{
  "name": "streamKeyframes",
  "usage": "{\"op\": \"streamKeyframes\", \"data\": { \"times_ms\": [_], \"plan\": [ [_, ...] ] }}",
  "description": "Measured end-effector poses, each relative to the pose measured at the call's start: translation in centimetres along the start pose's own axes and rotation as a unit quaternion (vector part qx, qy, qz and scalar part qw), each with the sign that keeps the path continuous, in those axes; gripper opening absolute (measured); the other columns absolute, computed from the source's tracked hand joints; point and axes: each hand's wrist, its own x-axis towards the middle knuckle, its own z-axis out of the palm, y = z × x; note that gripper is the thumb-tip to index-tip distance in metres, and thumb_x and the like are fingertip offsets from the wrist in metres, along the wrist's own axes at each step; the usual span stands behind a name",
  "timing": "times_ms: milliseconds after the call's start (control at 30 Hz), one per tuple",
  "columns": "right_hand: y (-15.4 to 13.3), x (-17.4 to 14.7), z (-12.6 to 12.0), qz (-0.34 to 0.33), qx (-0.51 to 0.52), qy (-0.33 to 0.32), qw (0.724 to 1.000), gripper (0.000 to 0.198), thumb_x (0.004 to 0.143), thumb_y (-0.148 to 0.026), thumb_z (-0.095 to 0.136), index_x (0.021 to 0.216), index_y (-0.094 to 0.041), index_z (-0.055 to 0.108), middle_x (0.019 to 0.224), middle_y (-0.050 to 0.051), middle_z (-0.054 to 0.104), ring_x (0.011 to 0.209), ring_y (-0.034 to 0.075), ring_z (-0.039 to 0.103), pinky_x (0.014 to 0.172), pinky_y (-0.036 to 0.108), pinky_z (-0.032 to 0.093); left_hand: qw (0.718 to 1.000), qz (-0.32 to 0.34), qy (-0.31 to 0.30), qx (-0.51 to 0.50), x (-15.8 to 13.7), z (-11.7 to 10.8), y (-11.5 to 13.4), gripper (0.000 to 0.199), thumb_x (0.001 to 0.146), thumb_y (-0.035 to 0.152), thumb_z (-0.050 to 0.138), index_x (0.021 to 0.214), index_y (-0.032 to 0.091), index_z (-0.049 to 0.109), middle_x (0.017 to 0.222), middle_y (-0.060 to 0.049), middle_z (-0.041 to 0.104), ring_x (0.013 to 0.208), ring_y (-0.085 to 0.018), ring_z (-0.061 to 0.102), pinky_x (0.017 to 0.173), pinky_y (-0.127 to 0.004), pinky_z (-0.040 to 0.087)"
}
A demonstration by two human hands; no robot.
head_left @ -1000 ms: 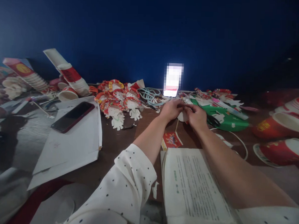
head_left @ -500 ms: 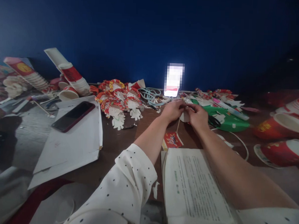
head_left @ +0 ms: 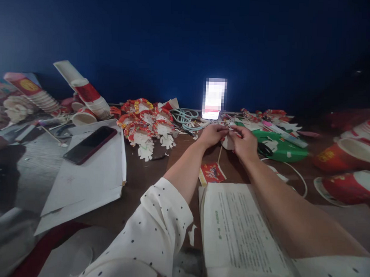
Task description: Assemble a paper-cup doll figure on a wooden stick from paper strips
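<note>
My left hand (head_left: pixel 212 135) and my right hand (head_left: pixel 245 143) meet over the table, fingers closed in a pinch. Between them is a small white and red paper piece (head_left: pixel 227 143), partly covered by the fingers. Below the hands, a thin stick (head_left: pixel 220 154) runs down to a red printed paper piece (head_left: pixel 213 172) on the table. Just behind stands a lit phone (head_left: pixel 211 114), its screen blurred out. An open book (head_left: pixel 239 230) with printed text lies between my forearms.
Cut red and white paper cup figures (head_left: pixel 147 120) pile up at left of the hands. Stacked paper cups (head_left: pixel 91 95) lean farther left, near a dark phone (head_left: pixel 91 144) on white paper sheets (head_left: pixel 87 183). Green paper (head_left: pixel 282 149) and more cups (head_left: pixel 348 188) lie right.
My fingers have shifted slightly apart at the tips, so more of the paper piece shows between them. The forearms stay almost in place.
</note>
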Motion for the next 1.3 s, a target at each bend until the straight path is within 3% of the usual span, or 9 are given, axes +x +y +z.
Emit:
{"op": "streamKeyframes", "data": {
  "times_ms": [333,533,733,900,1033,1200,1300],
  "plan": [
    [0.6,0.0,0.2,0.020,-0.039,-0.007,0.999,0.043,0.084,-0.051,0.058,0.104,-0.017,0.076,0.095,0.012,0.077,0.089,0.029,0.070,0.082,0.043,0.054,0.999,0.023,0.034,-0.009,0.1,0.3,0.0,0.018,0.082,0.016,0.065,0.094,0.014,0.078,0.093,-0.006,0.076,0.086,-0.017,0.066,0.087,-0.030,0.050],
    [0.6,0.0,0.3,0.020,-0.029,-0.011,0.999,0.047,0.084,-0.055,0.057,0.103,-0.016,0.076,0.093,0.011,0.077,0.088,0.029,0.070,0.081,0.043,0.055,0.999,0.022,0.023,-0.025,0.1,0.4,0.1,0.016,0.081,0.013,0.064,0.091,0.012,0.076,0.088,-0.005,0.074,0.078,-0.015,0.063,0.080,-0.029,0.051],
    [0.0,-0.1,0.0,0.028,-0.032,-0.016,0.999,0.042,0.083,-0.046,0.059,0.105,-0.016,0.077,0.092,0.010,0.077,0.084,0.028,0.070,0.079,0.041,0.054,0.999,0.025,0.012,-0.035,0.2,0.6,-0.5,0.018,0.080,0.015,0.065,0.094,0.013,0.075,0.081,-0.002,0.070,0.070,-0.012,0.059,0.077,-0.027,0.051],
    [-0.4,-0.1,-0.2,0.027,-0.043,-0.018,0.999,0.037,0.081,-0.038,0.060,0.105,-0.016,0.078,0.095,0.011,0.077,0.087,0.027,0.070,0.081,0.040,0.054,0.999,0.034,0.009,-0.011,0.2,0.5,-0.5,0.022,0.080,0.013,0.065,0.100,0.013,0.074,0.088,-0.005,0.072,0.077,-0.014,0.062,0.083,-0.030,0.051],
    [-0.2,0.0,-0.1,0.023,-0.035,-0.012,0.999,0.037,0.082,-0.039,0.060,0.105,-0.017,0.078,0.096,0.010,0.078,0.087,0.027,0.070,0.081,0.039,0.054,0.999,0.038,0.028,0.010,0.0,0.5,-0.3,0.018,0.080,0.015,0.067,0.097,0.013,0.074,0.094,-0.007,0.073,0.086,-0.016,0.064,0.087,-0.030,0.050],
    [0.0,0.0,0.0,0.032,-0.027,-0.003,0.999,0.040,0.081,-0.043,0.061,0.104,-0.017,0.078,0.094,0.010,0.078,0.086,0.027,0.070,0.080,0.040,0.054,0.999,0.018,0.017,0.021,0.0,0.5,-0.4,0.017,0.082,0.020,0.065,0.096,0.013,0.072,0.085,-0.004,0.071,0.071,-0.014,0.061,0.080,-0.030,0.051],
    [0.0,0.0,0.0,0.046,-0.028,-0.014,0.998,0.042,0.081,-0.045,0.061,0.106,-0.015,0.078,0.092,0.010,0.078,0.083,0.027,0.070,0.077,0.039,0.054,0.999,0.030,0.015,0.029,0.0,0.4,-0.3,0.017,0.081,0.018,0.064,0.095,0.013,0.072,0.088,-0.005,0.071,0.073,-0.015,0.061,0.081,-0.031,0.051]
  ]
}}
